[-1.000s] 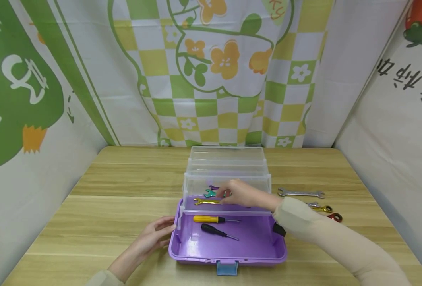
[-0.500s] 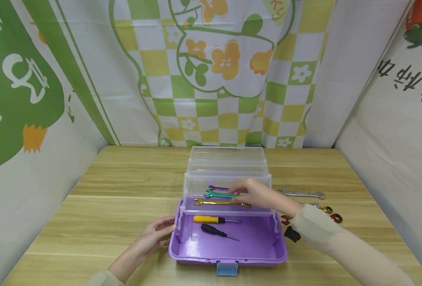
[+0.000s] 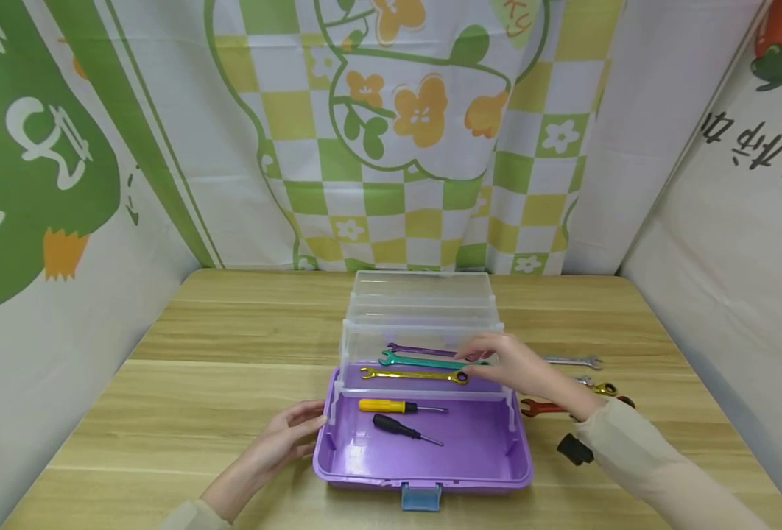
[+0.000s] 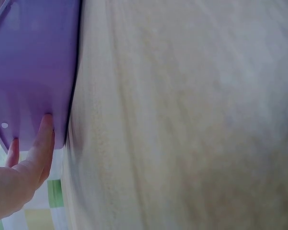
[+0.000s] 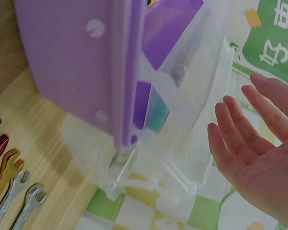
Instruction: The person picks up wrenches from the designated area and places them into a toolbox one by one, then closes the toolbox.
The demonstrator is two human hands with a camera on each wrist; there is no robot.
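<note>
A purple toolbox point(image 3: 424, 482) stands with its clear stepped trays point(image 3: 424, 313) folded out behind. In the lowest clear tray lie a gold wrench point(image 3: 411, 375), a green wrench point(image 3: 424, 361) and a purple wrench point(image 3: 417, 350). A yellow screwdriver point(image 3: 381, 405) and a black screwdriver point(image 3: 394, 425) rest in the box's bottom. My left hand point(image 3: 275, 445) touches the box's left end wall, its extended fingers against the plastic in the left wrist view. Over the tray's right end hovers my right hand point(image 3: 513, 366); its fingers point(image 5: 237, 117) are spread, with nothing between them.
Right of the box, several more wrenches lie on the wooden table point(image 3: 232, 331): a red one point(image 3: 543, 407), a silver one point(image 3: 571, 361) and a gold one point(image 3: 606, 389), partly behind the right forearm. A blue latch point(image 3: 420, 498) hangs at the box's front. Patterned curtains point(image 3: 404, 206) enclose the table.
My right hand has let go of the gold wrench, leaving it in the tray, and moved right. More of the green and purple wrenches shows. The left hand has stayed put.
</note>
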